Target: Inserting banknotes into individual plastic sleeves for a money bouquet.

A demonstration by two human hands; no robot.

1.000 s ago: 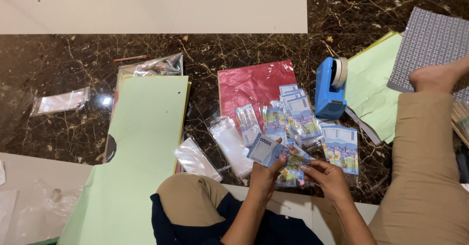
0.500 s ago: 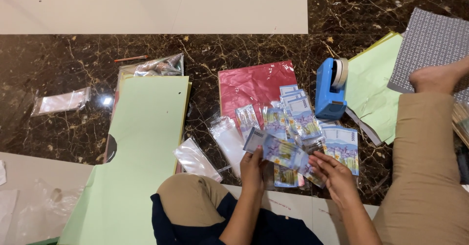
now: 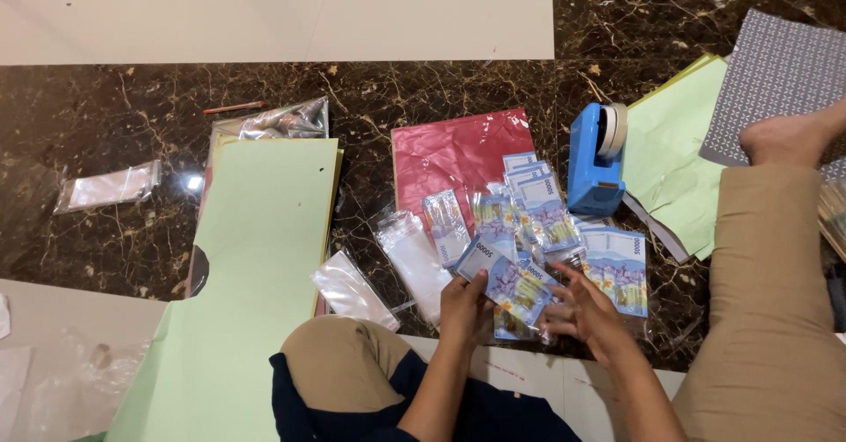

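I sit on a dark marble floor with my knees in view. My left hand (image 3: 464, 305) grips a blue banknote in a clear sleeve (image 3: 500, 281) by its lower left corner and holds it just above the floor. My right hand (image 3: 586, 314) hovers right beside the note's right end with its fingers spread, holding nothing. More sleeved blue banknotes (image 3: 539, 206) lie fanned out just beyond my hands. Another pair of banknotes (image 3: 617, 261) lies to the right.
A red sheet (image 3: 445, 147) lies behind the notes and a blue tape dispenser (image 3: 595, 164) stands to their right. Light green paper sheets (image 3: 260, 230) lie at left, more green sheets (image 3: 679, 142) at right. Empty clear sleeves (image 3: 412, 261) rest near my left knee. A patterned grey sheet (image 3: 780, 72) lies far right.
My left hand shifted slightly left and lifted the sleeved note. My right hand let go of the note's right end and spread its fingers.
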